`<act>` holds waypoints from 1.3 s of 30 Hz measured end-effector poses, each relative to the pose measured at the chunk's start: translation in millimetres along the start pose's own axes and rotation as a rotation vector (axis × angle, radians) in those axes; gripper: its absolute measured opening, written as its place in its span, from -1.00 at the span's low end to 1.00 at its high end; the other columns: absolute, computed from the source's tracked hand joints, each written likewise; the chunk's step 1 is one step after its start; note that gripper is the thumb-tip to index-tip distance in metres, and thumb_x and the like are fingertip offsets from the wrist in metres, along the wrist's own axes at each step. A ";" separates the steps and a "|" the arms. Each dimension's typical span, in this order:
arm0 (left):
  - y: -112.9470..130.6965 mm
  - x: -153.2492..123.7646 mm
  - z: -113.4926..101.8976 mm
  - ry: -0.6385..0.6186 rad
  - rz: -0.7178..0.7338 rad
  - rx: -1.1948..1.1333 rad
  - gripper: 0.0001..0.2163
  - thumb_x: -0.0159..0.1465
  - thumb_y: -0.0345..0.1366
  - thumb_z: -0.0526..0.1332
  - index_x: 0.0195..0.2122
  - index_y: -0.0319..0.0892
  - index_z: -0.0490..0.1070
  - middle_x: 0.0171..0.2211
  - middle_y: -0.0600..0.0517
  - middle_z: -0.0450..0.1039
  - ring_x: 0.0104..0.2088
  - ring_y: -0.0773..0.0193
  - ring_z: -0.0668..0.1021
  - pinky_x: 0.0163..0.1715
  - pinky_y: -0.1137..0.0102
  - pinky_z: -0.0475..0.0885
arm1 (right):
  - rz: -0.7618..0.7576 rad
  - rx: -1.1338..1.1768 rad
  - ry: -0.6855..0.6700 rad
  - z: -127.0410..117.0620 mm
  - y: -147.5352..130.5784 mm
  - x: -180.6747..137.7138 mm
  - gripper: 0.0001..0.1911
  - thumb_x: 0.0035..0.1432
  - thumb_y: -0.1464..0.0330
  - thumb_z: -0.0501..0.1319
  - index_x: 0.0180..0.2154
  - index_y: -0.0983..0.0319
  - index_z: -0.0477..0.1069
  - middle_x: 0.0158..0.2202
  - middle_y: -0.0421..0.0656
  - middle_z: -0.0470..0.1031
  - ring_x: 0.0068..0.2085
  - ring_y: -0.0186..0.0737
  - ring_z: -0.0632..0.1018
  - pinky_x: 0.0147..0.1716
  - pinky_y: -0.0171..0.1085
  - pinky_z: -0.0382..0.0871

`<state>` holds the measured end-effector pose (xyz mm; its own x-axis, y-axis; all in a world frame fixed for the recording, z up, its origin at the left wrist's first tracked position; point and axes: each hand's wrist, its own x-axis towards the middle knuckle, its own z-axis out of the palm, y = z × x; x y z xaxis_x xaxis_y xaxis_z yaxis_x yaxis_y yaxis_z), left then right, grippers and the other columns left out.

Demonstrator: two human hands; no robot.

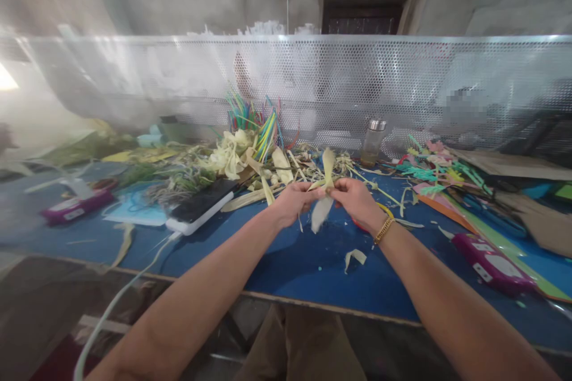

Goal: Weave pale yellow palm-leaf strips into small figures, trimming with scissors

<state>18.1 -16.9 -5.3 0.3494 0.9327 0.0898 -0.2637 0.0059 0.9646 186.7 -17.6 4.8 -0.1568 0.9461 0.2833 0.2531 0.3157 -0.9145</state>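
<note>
Both hands (326,199) around pale leaf strip (322,207)

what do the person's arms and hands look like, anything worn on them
Both forearms are bare, with no sleeves in view and no gloves on either hand. The right hand has a gold-coloured link bracelet around its wrist. The left hand and its wrist show no watch, band or bracelet. Any rings are too small to make out.

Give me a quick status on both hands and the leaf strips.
Left hand and right hand both pinch the pale leaf strips above the blue table. Loose scraps below.
</note>
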 end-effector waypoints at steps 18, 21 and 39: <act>37.1 -0.9 -29.8 0.071 -0.024 -0.543 -0.79 0.27 -0.58 0.02 -0.47 -0.27 0.31 -0.61 0.10 0.32 -0.57 0.48 0.45 -0.40 0.51 0.50 | 0.212 0.279 0.176 -38.5 18.3 18.0 -0.73 -0.22 0.28 0.43 -0.52 0.27 0.42 -0.61 -0.23 0.41 -0.57 -0.39 0.42 -0.53 -0.36 0.40; 14.8 3.9 -10.7 0.041 -0.137 -0.433 -0.92 0.25 -0.49 0.12 -0.39 -0.26 0.33 -0.56 0.10 0.33 -0.62 0.48 0.41 -0.53 0.52 0.47 | 0.210 0.284 0.031 -21.1 11.2 10.9 -0.74 -0.18 0.28 0.42 -0.45 0.28 0.46 -0.53 -0.18 0.47 -0.49 -0.35 0.49 -0.47 -0.34 0.43; -9.3 7.6 3.9 0.181 -0.113 -0.076 -0.83 -0.08 -0.45 0.39 -0.46 -0.28 0.44 -0.66 0.19 0.12 -0.71 0.59 0.13 -0.74 0.58 -0.11 | 0.122 0.144 -0.042 2.9 7.9 -0.8 -0.76 -0.11 0.25 0.33 -0.39 0.25 0.45 -0.53 -0.23 0.45 -0.51 -0.37 0.41 -0.60 -0.40 0.26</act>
<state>26.7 -11.3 -12.6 0.2150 0.9741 -0.0702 -0.3015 0.1346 0.9439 186.0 -16.1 -3.5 -0.1739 0.9720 0.1582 0.1343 0.1826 -0.9740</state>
